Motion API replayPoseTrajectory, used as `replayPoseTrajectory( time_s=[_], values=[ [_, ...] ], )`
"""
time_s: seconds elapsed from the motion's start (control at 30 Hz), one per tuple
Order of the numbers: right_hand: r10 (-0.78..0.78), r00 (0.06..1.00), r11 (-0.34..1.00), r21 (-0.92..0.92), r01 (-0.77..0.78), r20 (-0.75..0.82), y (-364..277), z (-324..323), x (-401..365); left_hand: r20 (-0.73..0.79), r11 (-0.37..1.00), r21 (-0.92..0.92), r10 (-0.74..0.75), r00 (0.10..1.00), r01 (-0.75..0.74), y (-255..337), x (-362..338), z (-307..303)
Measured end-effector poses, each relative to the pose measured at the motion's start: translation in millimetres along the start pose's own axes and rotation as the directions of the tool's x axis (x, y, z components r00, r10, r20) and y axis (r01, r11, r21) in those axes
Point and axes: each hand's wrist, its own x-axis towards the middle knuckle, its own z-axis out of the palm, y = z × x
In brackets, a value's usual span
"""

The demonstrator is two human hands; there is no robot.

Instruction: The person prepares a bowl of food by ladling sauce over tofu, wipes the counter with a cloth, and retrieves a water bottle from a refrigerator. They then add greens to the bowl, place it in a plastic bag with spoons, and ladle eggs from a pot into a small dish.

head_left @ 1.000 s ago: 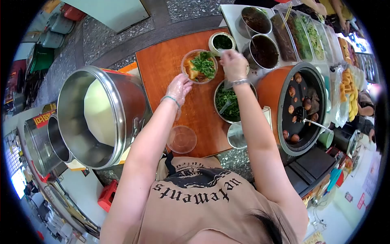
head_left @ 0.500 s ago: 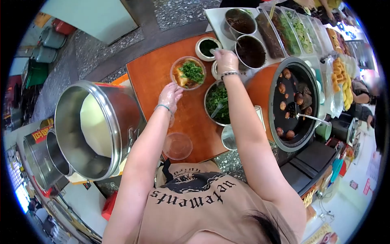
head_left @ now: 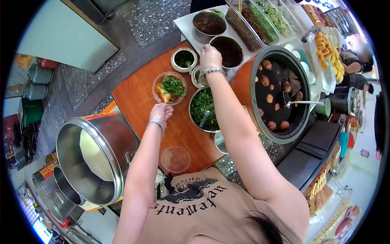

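Note:
My left hand (head_left: pixel 161 114), in a clear plastic glove, has its fingers closed at the near rim of a clear plastic bowl (head_left: pixel 170 88). Chopped green herbs lie over pale chunks in brown sauce inside it. My right hand (head_left: pixel 211 57), also gloved, is closed at the left rim of a metal pot of dark sauce (head_left: pixel 229 51); what its fingers grip is hidden. Just left of that hand, a white jar of dark green sauce (head_left: pixel 184 59) has a spoon in it. Below the hand, a small jar (head_left: pixel 199 77) is partly covered, beside a metal bowl of chopped herbs (head_left: pixel 203 106).
A large pot of eggs in dark liquid (head_left: pixel 280 95) with a ladle stands right. A wide steel pot (head_left: pixel 115 162) stands left. A clear plastic lid or bowl (head_left: pixel 175 159) lies near my body. Food tubs (head_left: pixel 260 24) line the back; people are at far right.
My right hand has left the spoon at the green sauce jar and moved to the dark sauce pot. The left hand stays at the plastic bowl. The whole view has shifted.

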Motion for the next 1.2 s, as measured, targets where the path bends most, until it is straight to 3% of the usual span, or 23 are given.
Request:
replayPoseTrajectory(
  time_s=[0.3,0.37,0.4,0.43,0.5,0.57,0.63,0.7,0.77,0.8,0.87,1.0,1.2],
  values=[
    [0.063,0.974,0.995,-0.059,-0.078,-0.219,24.2,-21.1,-25.2,-0.011,0.997,0.078,-0.008,1.0,0.009,1.4,5.5,-1.2],
    [0.056,0.975,0.984,0.177,-0.017,-0.215,34.4,-22.6,-32.8,-0.031,0.994,0.104,-0.032,0.999,0.035,2.1,3.7,-0.9],
    [0.156,0.969,0.966,0.237,-0.109,-0.192,35.5,-25.4,-35.5,-0.031,0.994,0.102,-0.028,0.999,0.031,1.9,4.2,0.1],
    [0.155,0.969,0.966,0.237,-0.107,-0.193,39.0,-24.6,-35.2,-0.041,0.997,0.075,-0.002,0.999,0.005,-0.3,4.2,0.8],
    [0.379,0.9,0.82,0.529,-0.218,-0.217,63.8,-7.0,-31.6,-0.051,0.999,0.05,0.024,0.998,-0.022,-1.8,3.9,1.3],
    [0.417,0.877,0.771,0.604,-0.203,-0.237,79.3,4.0,-31.5,-0.04,0.998,0.062,0.028,0.999,-0.025,-1.1,3.1,0.7],
    [0.629,0.777,0.339,0.904,-0.261,-0.012,43.1,-23.5,-47.8,-0.01,0.996,0.09,0.012,1.0,-0.011,-1.1,5.7,-2.8],
    [0.678,0.735,0.3,0.909,-0.291,0.012,45.0,-20.2,-50.2,0.016,0.993,0.118,-0.003,1.0,0.002,-1.6,8.4,-3.8],
    [0.709,0.701,0.089,0.975,-0.203,0.081,47.1,-18.7,-55.2,-0.004,0.99,0.141,-0.021,1.0,0.021,-1.6,9.7,-3.3],
    [0.708,0.701,0.089,0.975,-0.203,0.081,50.3,-17.0,-56.2,-0.005,0.99,0.14,-0.02,1.0,0.021,-1.6,9.4,-3.4],
    [0.667,0.735,-0.042,0.991,-0.124,0.12,53.3,-16.6,-58.8,-0.019,0.99,0.141,-0.018,1.0,0.02,-2.1,9.0,-3.4],
    [0.704,0.702,-0.086,0.994,-0.067,0.108,47.9,-20.0,-65.8,-0.012,0.991,0.133,-0.013,1.0,0.015,-7.9,11.5,-7.4],
    [0.688,0.726,-0.019,1.0,-0.008,0.019,30.1,-31.4,-84.6,-0.016,0.996,0.088,0.008,1.0,-0.007,-11.0,7.0,-12.7]
  ],
)
